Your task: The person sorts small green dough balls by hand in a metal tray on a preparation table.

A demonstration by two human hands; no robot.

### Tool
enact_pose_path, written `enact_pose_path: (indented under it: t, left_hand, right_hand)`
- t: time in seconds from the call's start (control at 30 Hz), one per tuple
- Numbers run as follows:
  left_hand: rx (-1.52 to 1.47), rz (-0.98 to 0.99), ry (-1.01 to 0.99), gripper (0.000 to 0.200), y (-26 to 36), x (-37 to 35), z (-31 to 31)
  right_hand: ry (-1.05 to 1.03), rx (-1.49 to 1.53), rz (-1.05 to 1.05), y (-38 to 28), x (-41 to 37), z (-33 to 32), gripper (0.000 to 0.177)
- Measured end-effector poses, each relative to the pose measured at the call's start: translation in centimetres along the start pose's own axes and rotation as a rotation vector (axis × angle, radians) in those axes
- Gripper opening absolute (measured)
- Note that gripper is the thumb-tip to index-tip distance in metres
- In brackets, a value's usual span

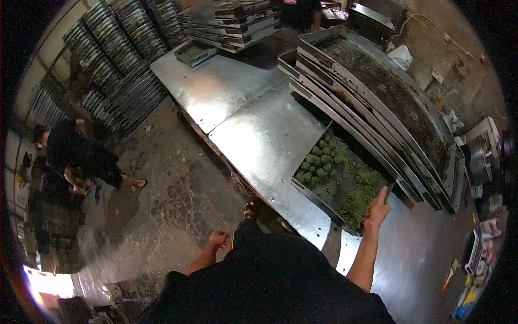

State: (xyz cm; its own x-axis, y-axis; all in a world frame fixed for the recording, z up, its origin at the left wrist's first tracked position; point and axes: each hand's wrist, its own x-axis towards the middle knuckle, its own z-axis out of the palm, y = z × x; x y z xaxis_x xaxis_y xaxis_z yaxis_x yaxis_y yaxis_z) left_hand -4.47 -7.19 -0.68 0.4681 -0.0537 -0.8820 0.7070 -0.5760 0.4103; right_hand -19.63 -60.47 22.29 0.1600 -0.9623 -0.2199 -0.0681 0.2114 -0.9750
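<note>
A shallow metal tray point(313, 195) sits on the steel worktable, beside a stack of larger trays. Round green balls point(322, 161) are clustered at its far left end, and loose green crumbly stuff point(356, 201) covers much of the rest. My right hand point(376, 208) is at the tray's right edge, its fingers closed over the rim; their undersides are hidden. Away from the table, my left hand point(218, 239) hangs over the floor by my body. Its fingers are curled, with nothing visible in them.
Large dark-stained trays point(377, 81) are stacked along the table's right side. More trays point(232, 24) and a small tray point(195, 53) stand at the far end. Racks point(116, 48) line the back left. A bent-over person point(81, 154) is at left. A brush point(449, 273) lies at right.
</note>
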Motion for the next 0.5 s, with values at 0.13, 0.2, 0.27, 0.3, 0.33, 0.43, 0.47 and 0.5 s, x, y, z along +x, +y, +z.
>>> enact_pose_path:
  t: [0.13, 0.2, 0.27, 0.3, 0.33, 0.43, 0.47, 0.5]
  left_hand:
    - [0.006, 0.061, -0.186, 0.024, -1.4, 4.7, -1.1]
    - [-0.304, -0.049, -0.407, 0.025, -1.1, 5.6, -2.0]
    - [-0.059, -0.033, -0.202, 0.025, 1.5, 1.5, -0.4]
    - [0.173, -0.008, 0.006, 0.026, 2.9, -0.5, 0.4]
    - [0.189, -0.006, 0.0, 0.026, 2.1, 1.1, -0.6]
    - [-0.293, -0.092, -0.481, 0.029, -3.0, 6.5, -3.4]
    - [-0.023, 0.142, -0.514, 0.029, -3.2, 6.2, -3.5]
    - [0.249, 0.379, -0.54, 0.03, -3.1, 6.1, -3.5]
  right_hand:
    - [-0.034, -0.155, 0.036, 0.2, -1.2, 0.3, 0.042]
    - [-0.27, -0.086, -0.114, 0.3, -1.8, -0.1, 0.034]
    - [-0.283, -0.067, -0.075, -0.7, -3.0, -0.6, 0.037]
    - [-0.308, -0.05, -0.042, -1.1, -3.3, -0.7, 0.041]
    - [-0.248, -0.078, -0.028, -0.9, -3.2, -0.8, 0.037]
    - [-0.222, -0.356, -0.171, 1.8, -1.9, -2.0, 0.031]
    - [-0.296, -0.487, -0.164, 1.3, -2.2, -2.2, 0.035]
    - [-0.276, -0.478, -0.163, 0.9, -2.8, -2.2, 0.035]
